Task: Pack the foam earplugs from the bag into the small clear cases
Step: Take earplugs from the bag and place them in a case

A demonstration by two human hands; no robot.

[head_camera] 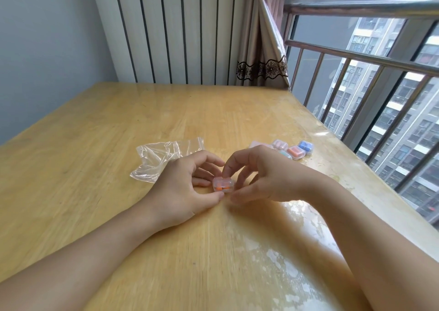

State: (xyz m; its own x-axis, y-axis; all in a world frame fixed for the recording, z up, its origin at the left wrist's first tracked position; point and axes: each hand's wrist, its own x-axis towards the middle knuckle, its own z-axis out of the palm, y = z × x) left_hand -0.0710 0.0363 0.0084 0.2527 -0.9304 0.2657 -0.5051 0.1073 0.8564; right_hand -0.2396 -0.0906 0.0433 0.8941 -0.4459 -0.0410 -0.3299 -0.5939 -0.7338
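You had the small clear case (pixel 223 185) low over the wooden table (pixel 95 144), right between your two hands and near the middle of the scene. Orange earplugs (pixel 222 188) showed through its wall, and the lid looked down or very nearly down; whether it had latched I could not tell.

Your left hand (pixel 183 187) came at the case from the left, fingers curled, thumb touching its near left corner and the fingertips behind its left end. Your right hand (pixel 259 177) came from the right, forefinger bent down onto the lid and thumb at the near right edge, so it pinched the case top against front. Neither hand was plainly nearer: the case sat at both sets of fingertips at once.

The long axis of the case ran left to right, roughly along the line joining your hands. By my reading, that was what the coming move turned on: a squeeze to snap the lid would go down through the top, across that axis, with the left hand only steadying the end.

The clear bag (pixel 161 158) lay flat on the table, far and left of your left hand, and looked empty. The filled cases (pixel 295 151), pink, orange, blue and a pale green one, stood grouped far and right, just beyond your right hand, so that hand seemed better placed to carry this one over.
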